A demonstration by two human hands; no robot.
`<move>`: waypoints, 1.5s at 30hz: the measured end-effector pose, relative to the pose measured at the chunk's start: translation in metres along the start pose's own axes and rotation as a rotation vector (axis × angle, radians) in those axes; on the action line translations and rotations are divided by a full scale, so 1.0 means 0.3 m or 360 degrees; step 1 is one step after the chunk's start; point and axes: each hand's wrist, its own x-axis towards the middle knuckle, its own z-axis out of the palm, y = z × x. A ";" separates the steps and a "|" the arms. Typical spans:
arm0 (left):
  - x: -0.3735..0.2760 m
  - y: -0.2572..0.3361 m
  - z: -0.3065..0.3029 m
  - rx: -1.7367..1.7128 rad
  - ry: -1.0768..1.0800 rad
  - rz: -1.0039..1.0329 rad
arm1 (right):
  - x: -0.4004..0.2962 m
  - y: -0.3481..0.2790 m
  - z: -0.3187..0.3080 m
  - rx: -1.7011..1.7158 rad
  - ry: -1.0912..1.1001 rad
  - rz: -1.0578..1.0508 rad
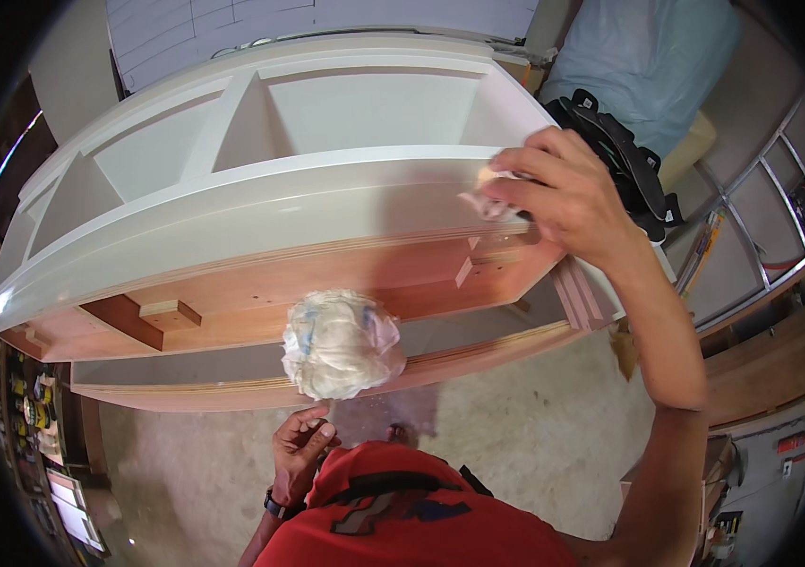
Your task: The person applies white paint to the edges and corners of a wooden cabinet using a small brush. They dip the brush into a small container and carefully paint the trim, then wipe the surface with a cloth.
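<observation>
My right hand grips a crumpled pale cloth against the glossy white front panel of a cabinet, close to its right end. Below that panel, bare plywood edges and a reddish-brown wooden underside are exposed. A bulky white wad of cloth with bluish patches appears in front of the lower plywood rail. Just beneath the wad is my left hand, its fingers curled and a dark watch on the wrist. Whether those fingers touch or hold the wad is unclear.
Small wooden blocks are fixed to the cabinet's underside. A black padded item and a pale blue plastic-covered bulk stand beyond the right end. A metal ladder-like frame leans farther right. Shelves with tools line the left.
</observation>
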 end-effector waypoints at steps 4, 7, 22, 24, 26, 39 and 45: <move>0.030 0.027 -0.113 0.0044 -0.0002 0.0139 | 0.242 -0.147 0.130 0.0224 0.0151 -0.0066; 0.058 0.053 -0.261 0.0020 -0.0108 0.0200 | 0.450 -0.279 0.197 0.0218 0.0110 -0.0116; -0.209 0.115 -0.925 0.0097 0.0416 0.0154 | 1.261 -0.823 0.477 0.0385 0.0193 -0.0349; -0.211 0.049 -0.984 0.0128 0.0563 0.0140 | 1.355 -0.869 0.593 0.0424 0.0238 -0.0410; -0.206 0.023 -1.026 0.0013 0.0700 0.0147 | 1.500 -0.890 0.650 0.0433 0.0232 -0.0491; -0.633 -0.491 -1.701 -0.0211 0.1756 -0.0143 | 2.300 -1.450 0.834 0.0338 0.0300 -0.0796; -0.784 -0.544 -2.122 -0.0350 0.1947 -0.0382 | 2.633 -1.737 0.948 0.0326 0.0308 -0.0745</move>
